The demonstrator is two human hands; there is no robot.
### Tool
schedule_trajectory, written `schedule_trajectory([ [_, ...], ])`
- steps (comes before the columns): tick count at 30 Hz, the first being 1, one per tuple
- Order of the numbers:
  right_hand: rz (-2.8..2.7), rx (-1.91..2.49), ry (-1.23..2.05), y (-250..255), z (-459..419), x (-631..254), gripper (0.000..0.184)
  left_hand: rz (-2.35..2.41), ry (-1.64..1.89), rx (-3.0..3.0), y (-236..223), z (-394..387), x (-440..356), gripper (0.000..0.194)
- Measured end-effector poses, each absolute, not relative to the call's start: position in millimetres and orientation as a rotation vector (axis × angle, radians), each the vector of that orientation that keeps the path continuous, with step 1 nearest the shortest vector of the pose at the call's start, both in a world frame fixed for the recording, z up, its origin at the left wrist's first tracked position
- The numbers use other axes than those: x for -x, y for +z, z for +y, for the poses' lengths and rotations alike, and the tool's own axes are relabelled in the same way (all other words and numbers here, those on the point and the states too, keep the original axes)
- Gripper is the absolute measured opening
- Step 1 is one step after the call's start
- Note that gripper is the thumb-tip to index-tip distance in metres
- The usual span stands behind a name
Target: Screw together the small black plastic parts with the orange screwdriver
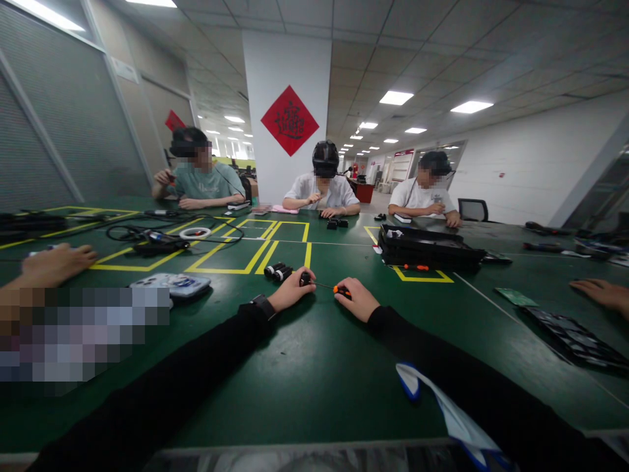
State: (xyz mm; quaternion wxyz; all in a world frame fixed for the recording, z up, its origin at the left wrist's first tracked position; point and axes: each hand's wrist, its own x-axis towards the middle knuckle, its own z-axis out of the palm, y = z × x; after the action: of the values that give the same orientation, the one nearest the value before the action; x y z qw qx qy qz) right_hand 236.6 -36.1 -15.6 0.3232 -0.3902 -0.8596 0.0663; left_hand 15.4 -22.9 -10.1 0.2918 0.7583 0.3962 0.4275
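Note:
Near the middle of the table, my left hand (289,294) is closed around a small black cylindrical part (305,278). My right hand (358,300) grips a screwdriver (341,290) by its orange and black handle. The thin shaft points left toward the black part; whether the tip touches it is too small to tell. Several black cylinders (278,271) with pale rings lie just beyond my left hand.
Left of my arm lies a box-like item (171,286) in a pale patterned cover, with tangled black cables (152,236) behind. A black tray (430,248) stands right, near a green circuit board (515,297). Co-workers' hands (59,263) rest at both sides; three people sit opposite.

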Motion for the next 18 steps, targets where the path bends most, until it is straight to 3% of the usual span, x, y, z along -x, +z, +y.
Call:
schedule_trajectory([
  [18, -2.222, 1.003, 0.208, -15.5, -36.7, -237.3, 0.014, 1.059, 1.155, -2.019, -11.8, -21.7, -15.9, 0.023],
])
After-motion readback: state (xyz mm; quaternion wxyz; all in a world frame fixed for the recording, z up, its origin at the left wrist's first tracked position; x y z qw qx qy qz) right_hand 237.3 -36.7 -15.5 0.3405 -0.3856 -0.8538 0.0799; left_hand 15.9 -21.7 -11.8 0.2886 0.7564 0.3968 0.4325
